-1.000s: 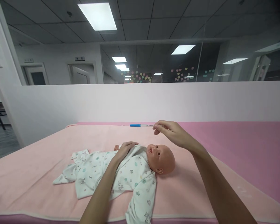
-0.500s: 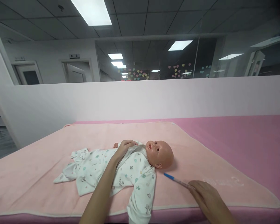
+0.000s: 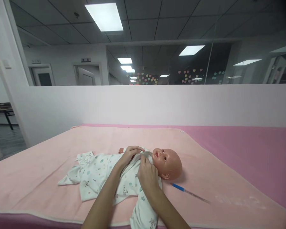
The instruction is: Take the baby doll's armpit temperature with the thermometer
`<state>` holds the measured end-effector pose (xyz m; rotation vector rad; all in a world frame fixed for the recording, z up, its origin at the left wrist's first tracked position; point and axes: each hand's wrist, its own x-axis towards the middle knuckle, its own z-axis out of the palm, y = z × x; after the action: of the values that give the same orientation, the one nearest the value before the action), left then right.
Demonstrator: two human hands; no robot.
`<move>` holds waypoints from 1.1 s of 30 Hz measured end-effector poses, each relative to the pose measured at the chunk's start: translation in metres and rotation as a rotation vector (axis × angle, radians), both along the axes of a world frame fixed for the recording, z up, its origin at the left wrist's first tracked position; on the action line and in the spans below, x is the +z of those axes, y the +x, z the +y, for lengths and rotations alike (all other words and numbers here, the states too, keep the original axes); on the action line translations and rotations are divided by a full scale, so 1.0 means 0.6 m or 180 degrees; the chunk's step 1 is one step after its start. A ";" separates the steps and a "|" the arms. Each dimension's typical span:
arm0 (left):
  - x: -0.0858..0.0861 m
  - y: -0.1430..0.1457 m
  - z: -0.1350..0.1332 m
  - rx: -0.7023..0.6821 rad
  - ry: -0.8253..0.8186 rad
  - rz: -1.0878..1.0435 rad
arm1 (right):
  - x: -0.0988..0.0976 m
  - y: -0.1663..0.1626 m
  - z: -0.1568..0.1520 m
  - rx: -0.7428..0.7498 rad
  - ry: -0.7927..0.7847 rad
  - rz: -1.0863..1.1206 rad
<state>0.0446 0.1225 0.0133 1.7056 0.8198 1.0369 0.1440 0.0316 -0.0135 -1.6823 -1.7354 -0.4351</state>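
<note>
A baby doll (image 3: 168, 163) in a white patterned romper (image 3: 102, 173) lies on its back on a pale pink blanket (image 3: 38, 171), head to the right. My left hand (image 3: 130, 153) rests on the doll's chest with curled fingers gripping the romper's fabric. My right hand (image 3: 147, 175) is at the doll's collar just below the chin, fingers pinched on the cloth. A thin thermometer with a blue end (image 3: 189, 192) lies on the blanket to the right of the doll's head, untouched.
The blanket covers a darker pink surface (image 3: 252, 152) that extends right. A low white partition wall (image 3: 157, 105) stands behind it, with glass above. An open floor area and a table (image 3: 2, 111) lie at far left.
My right hand carried the thermometer from the far side of the blanket, laid it down to the right of the doll's head, let go and moved onto the doll's collar. My left hand stayed.
</note>
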 end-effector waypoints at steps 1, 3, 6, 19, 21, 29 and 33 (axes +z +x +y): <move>0.000 0.000 0.000 0.0029 0.0025 -0.0011 | -0.002 -0.005 0.011 -0.0100 -0.0016 -0.0090; -0.002 0.000 0.001 0.0068 0.0025 -0.0020 | -0.012 -0.003 0.024 -0.0119 0.0108 -0.0057; -0.003 0.001 0.000 0.0101 -0.0036 -0.0013 | -0.030 0.009 0.026 0.0150 0.0455 0.0497; 0.008 0.006 -0.024 -0.0522 -0.0052 0.0215 | -0.041 0.015 0.032 0.1117 0.1091 0.2457; 0.009 0.004 -0.025 -0.0514 -0.0202 0.0206 | -0.041 0.015 0.034 0.1058 0.1038 0.2462; 0.004 -0.002 -0.017 -0.0273 -0.0544 0.0202 | -0.040 0.017 0.035 0.0990 0.0971 0.2394; -0.001 -0.003 -0.012 -0.0107 -0.0414 0.0356 | -0.039 0.017 0.034 0.0982 0.0923 0.2367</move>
<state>0.0426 0.1156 0.0129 1.6722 0.9071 0.8530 0.1541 0.0521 -0.0366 -1.1315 -1.2604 0.0851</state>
